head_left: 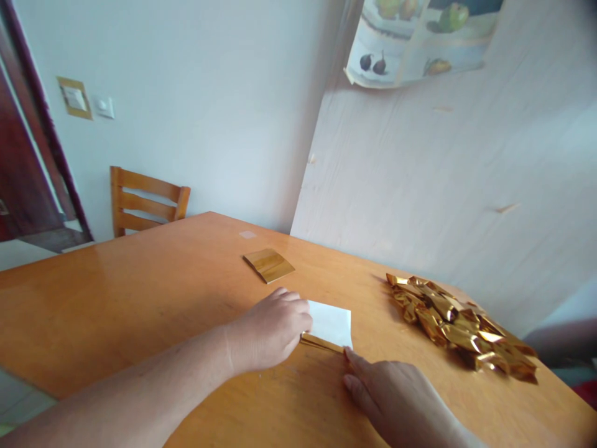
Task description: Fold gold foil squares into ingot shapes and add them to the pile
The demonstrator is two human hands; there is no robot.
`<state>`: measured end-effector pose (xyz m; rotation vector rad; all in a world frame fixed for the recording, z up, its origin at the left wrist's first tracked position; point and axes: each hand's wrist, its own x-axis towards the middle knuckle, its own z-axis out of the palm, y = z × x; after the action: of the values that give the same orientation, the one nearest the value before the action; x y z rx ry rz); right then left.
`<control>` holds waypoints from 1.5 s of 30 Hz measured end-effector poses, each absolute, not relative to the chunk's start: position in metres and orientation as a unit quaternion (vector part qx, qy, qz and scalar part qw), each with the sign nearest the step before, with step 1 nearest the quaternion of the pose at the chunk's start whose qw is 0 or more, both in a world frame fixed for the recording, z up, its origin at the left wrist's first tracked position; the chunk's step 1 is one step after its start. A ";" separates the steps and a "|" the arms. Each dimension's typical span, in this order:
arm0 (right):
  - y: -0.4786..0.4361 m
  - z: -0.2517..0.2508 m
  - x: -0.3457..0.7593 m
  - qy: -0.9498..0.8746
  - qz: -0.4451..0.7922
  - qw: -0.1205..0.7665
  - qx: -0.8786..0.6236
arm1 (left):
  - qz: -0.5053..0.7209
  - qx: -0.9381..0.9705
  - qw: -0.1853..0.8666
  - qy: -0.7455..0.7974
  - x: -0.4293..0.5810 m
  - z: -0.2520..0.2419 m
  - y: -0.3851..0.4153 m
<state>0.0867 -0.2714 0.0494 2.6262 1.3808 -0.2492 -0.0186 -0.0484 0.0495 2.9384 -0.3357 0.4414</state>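
Note:
A sheet of paper (330, 320), white on its upper face, lies on the wooden table with a narrow gold strip folded along its near edge. My left hand (273, 326) is closed at the sheet's left end, its fingers curled over the edge. At the near right corner, my right hand (389, 389) presses the gold fold with its index finger, the thumb just below. A flat gold stack of squares (269, 266) rests behind my left hand.
Shiny folded gold pieces (457, 323) are heaped on the table's right side. The wooden table (140, 280) meets the wall at the back. A wooden chair (149, 196) stands beyond its far left edge.

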 end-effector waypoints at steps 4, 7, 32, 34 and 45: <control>-0.272 0.048 0.087 0.465 -0.074 0.080 0.879 | 0.134 0.960 0.099 -0.225 -0.016 0.035 -0.068; -0.272 0.045 0.088 0.471 -0.067 0.074 0.876 | 0.128 0.957 0.100 -0.240 -0.016 0.025 -0.078; -0.274 0.031 0.096 0.495 0.002 -0.040 0.868 | 0.113 0.982 0.070 -0.135 -0.020 0.028 -0.076; -0.270 0.029 0.093 0.507 0.005 -0.044 0.861 | 0.116 0.982 0.067 -0.137 -0.020 0.027 -0.077; -0.277 0.041 0.091 0.502 -0.016 0.027 0.864 | 0.130 0.980 0.067 -0.138 -0.020 0.025 -0.076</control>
<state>0.0912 -0.2767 0.0406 2.6699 1.5501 -0.0508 -0.0197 -0.0757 0.0249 2.9538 -0.4157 0.3910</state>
